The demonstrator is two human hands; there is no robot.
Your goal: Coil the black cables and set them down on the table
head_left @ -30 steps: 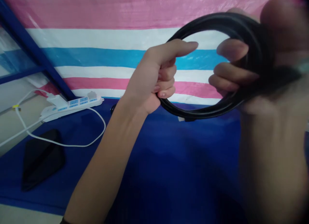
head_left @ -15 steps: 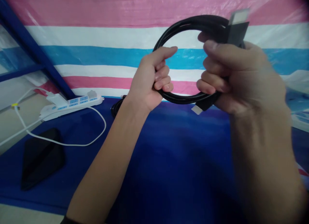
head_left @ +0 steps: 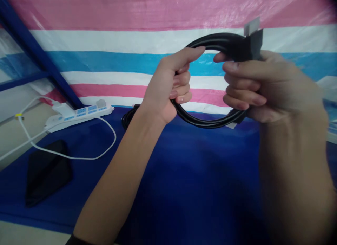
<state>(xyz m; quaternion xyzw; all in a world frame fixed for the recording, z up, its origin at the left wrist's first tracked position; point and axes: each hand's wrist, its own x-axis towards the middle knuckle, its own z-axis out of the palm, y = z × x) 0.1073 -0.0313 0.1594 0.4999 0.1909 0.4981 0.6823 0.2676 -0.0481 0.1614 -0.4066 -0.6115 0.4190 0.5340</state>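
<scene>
Holds a black cable coil (head_left: 207, 123) up in the air with both hands, above the blue table (head_left: 189, 181) and in front of a sheet (head_left: 105, 62) striped in pink, white and blue. Grasps the left side of the coil with the left hand (head_left: 165, 85), curling the fingers around it and stretching the thumb out to the right, close to the upper arc. Clasps the right side with the right hand (head_left: 276, 79), wrapping the fingers around the strands and laying the thumb just below the upper connector (head_left: 256, 44). Keeps the flat, pale end of that connector pointing upward. Shows the lower connector (head_left: 233, 125) at the bottom right of the coil, mostly hidden. Wears a dark sleeve (head_left: 76, 240) on the left arm. Has another black coil (head_left: 128, 117) lying on the table just beyond the left forearm (head_left: 118, 171), partly covered by it. Has a white power strip (head_left: 76, 118) farther left, with a white plug (head_left: 63, 110) in it and a white cord (head_left: 115, 136) looping in front. Has a flat black thing (head_left: 48, 173) lying nearer, too dark to make out, and a blue bar (head_left: 34, 44) slanting at upper left
</scene>
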